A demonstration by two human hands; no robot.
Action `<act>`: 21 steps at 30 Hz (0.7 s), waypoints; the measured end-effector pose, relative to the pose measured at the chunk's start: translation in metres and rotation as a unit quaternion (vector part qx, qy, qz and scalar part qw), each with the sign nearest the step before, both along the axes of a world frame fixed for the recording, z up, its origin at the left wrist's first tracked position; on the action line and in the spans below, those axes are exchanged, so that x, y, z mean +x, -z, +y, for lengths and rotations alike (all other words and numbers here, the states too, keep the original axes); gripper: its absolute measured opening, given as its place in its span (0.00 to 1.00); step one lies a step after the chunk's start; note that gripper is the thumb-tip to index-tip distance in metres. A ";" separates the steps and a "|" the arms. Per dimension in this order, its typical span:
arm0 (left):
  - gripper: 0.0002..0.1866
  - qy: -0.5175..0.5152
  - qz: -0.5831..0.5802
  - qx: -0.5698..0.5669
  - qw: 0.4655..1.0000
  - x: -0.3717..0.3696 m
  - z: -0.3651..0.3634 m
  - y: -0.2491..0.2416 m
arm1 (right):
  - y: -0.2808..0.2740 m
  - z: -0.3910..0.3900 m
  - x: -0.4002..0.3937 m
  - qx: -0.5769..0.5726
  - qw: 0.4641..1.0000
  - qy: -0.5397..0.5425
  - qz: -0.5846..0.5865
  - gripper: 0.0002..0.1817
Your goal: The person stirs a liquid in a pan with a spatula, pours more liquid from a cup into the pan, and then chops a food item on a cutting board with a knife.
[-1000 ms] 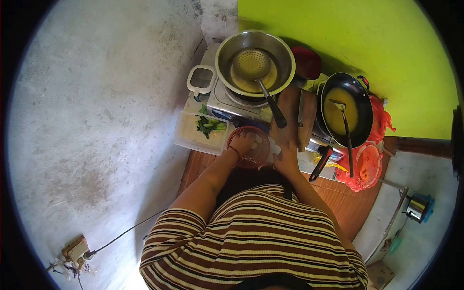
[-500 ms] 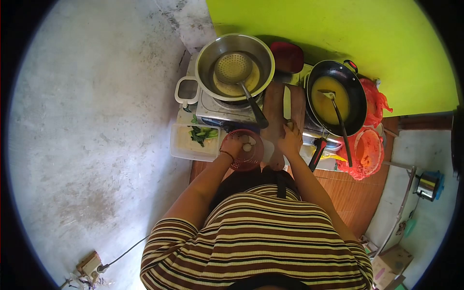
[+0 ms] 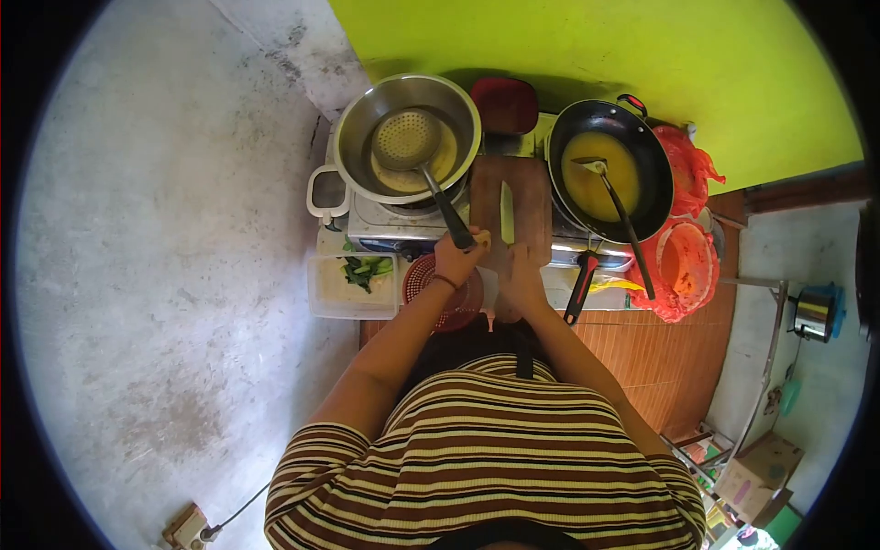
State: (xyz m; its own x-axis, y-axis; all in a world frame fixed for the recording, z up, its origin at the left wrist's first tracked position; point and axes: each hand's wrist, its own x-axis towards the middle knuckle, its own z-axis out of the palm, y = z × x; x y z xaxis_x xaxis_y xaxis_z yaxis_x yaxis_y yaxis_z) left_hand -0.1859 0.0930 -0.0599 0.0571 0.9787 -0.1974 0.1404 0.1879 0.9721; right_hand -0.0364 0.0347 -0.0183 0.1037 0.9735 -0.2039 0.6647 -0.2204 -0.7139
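My left hand [image 3: 456, 260] is closed just beneath the end of the skimmer's [image 3: 406, 139] black handle. Something small and pale shows at its fingertips, too small to make out. My right hand [image 3: 522, 282] is closed at the near end of the knife [image 3: 507, 211], covering its handle. The blade lies over the brown cutting board [image 3: 488, 188], pointing away from me. Under my left forearm sits a red perforated basket [image 3: 469, 298], its inside mostly hidden.
To the left, a metal basin [image 3: 345, 147] holding the skimmer stands on the stove [image 3: 368, 220], beside a clear container [image 3: 321, 289] with green leaves. To the right is a black wok [image 3: 662, 174] with yellowish liquid and a spatula [image 3: 626, 215]. Red plastic bags [image 3: 655, 275] lie beyond.
My left hand has come up out of the red basket toward the cutting board. My right hand and the knife have drawn slightly toward me. The camera view has shifted.
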 end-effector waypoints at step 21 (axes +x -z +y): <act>0.16 0.011 0.159 0.176 0.971 0.035 0.011 -0.002 | -0.019 -0.028 0.001 -0.066 0.996 0.055 0.009 0.27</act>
State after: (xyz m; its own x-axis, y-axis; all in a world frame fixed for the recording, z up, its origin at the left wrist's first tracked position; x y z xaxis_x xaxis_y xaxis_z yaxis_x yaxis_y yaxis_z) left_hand -0.1512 0.1039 -0.0576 0.0704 0.9880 0.1375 0.4445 -0.1545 0.8823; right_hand -0.0357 0.0064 0.0009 0.2038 0.9207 -0.3329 0.6186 -0.3846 -0.6851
